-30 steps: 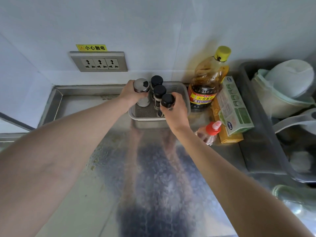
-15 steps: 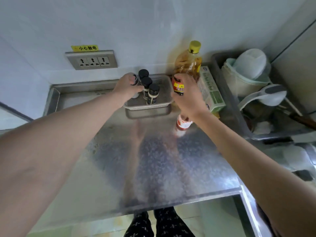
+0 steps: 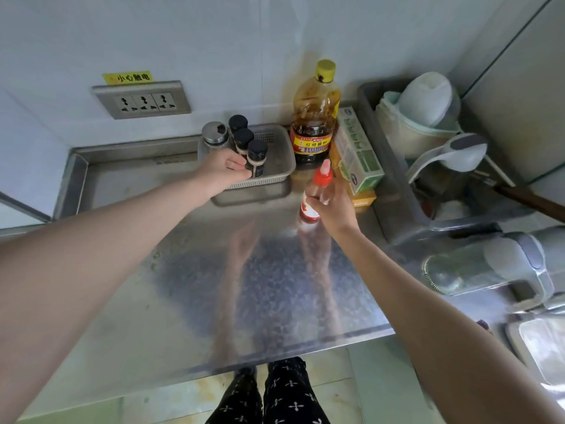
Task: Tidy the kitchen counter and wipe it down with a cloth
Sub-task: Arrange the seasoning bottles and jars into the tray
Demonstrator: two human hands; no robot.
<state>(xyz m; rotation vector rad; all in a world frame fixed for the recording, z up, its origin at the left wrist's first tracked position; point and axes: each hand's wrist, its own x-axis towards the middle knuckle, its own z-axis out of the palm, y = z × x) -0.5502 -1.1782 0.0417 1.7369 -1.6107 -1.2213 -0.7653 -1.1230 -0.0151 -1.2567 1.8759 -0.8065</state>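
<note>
A grey plastic basket [image 3: 276, 151] stands at the back of the steel counter [image 3: 189, 289]. In it are three black-capped spice jars [image 3: 256, 156] and a steel-lidded shaker [image 3: 215, 134]. My left hand [image 3: 221, 171] rests on the basket's front rim, fingers curled against the nearest jar. My right hand [image 3: 331, 203] is closed around a small clear bottle with a red cap [image 3: 321, 182], upright just right of the basket. Behind it stands a big oil bottle with a yellow cap [image 3: 315, 117].
A green and white box [image 3: 359, 151] lies on a yellow one beside the oil bottle. A grey tub [image 3: 394, 191] at right holds a white bowl, a scoop and other dishes. A clear jug [image 3: 477, 264] lies further right. A wall socket [image 3: 142, 101] sits above the counter.
My right hand has left the oil bottle and taken hold of the small red-capped bottle. My left hand slid from the shaker to the basket's front rim. The view has pulled back.
</note>
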